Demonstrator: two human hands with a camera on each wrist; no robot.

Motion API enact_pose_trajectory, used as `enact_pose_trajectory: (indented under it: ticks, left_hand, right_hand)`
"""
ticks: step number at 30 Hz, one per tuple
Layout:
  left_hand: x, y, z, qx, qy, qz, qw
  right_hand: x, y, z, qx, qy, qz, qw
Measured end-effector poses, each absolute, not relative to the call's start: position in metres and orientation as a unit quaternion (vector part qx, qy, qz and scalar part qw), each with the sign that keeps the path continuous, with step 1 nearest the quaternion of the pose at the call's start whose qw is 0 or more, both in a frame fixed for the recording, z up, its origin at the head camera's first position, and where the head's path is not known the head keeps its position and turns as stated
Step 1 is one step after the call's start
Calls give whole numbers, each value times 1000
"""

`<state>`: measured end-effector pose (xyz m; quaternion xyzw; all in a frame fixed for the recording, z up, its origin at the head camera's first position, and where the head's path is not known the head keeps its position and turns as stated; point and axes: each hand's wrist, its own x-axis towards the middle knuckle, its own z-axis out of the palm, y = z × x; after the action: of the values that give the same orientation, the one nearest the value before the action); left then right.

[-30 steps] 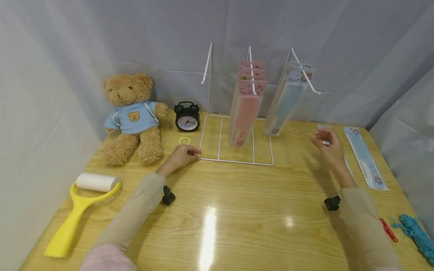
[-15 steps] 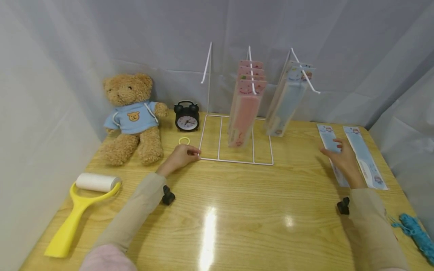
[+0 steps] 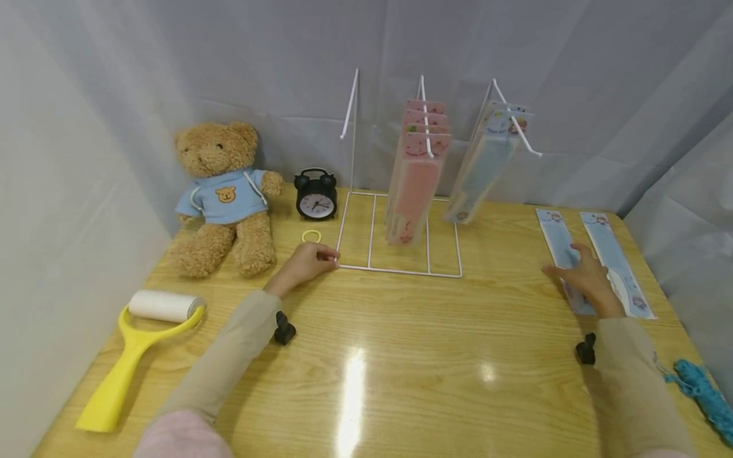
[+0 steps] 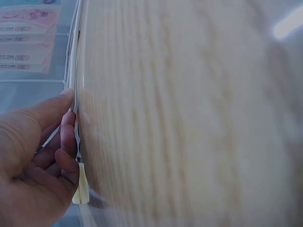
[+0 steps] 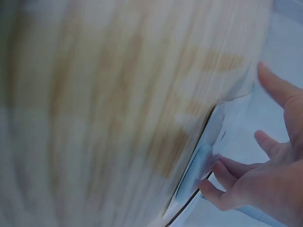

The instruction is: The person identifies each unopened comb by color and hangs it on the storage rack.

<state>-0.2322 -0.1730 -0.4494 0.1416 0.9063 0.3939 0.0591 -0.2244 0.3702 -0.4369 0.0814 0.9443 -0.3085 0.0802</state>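
Note:
My left hand [image 3: 303, 264] pinches the front left corner of a white wire display rack [image 3: 401, 272] between thumb and fingers. Pink packaged combs [image 3: 418, 191] hang from the rack's middle hook, and blue packaged combs [image 3: 487, 165] hang from its right hook. Over on the right, my right hand [image 3: 590, 277] spreads thumb and fingers above a blue comb pack [image 3: 554, 236] lying flat. In the right wrist view, the fingertips [image 5: 218, 165] are at the edge of that pack [image 5: 193, 176]; no grip on it shows. A second blue comb pack [image 3: 615, 261] lies beside it.
A teddy bear [image 3: 223, 197], a black alarm clock [image 3: 316, 197] and a yellow ring [image 3: 311, 236] are left of the rack. A yellow-handled lint roller [image 3: 128, 356] lies at front left. Blue yarn [image 3: 703, 391] lies at front right. The rack's left hook [image 3: 348, 108] is bare.
My right hand has moved right and toward the near side, from beside the packs to over the left blue one, its thumb and fingers spreading. The left hand stays on the rack.

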Motion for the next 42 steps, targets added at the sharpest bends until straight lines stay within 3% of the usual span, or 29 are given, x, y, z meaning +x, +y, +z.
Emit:
enact_pose_trajectory:
  ticks: [9, 17, 42]
  left_hand:
    - [-232, -174, -448, 137, 908, 392, 64]
    - [-233, -174, -451, 139, 909, 388, 62]
    - [-232, -173, -449, 139, 909, 389, 58]
  right_hand:
    - [-232, 376, -436, 87, 949, -294, 79]
    - [-233, 380, -433, 125, 932, -319, 120]
    - [-220, 407, -441, 81, 869, -450, 187]
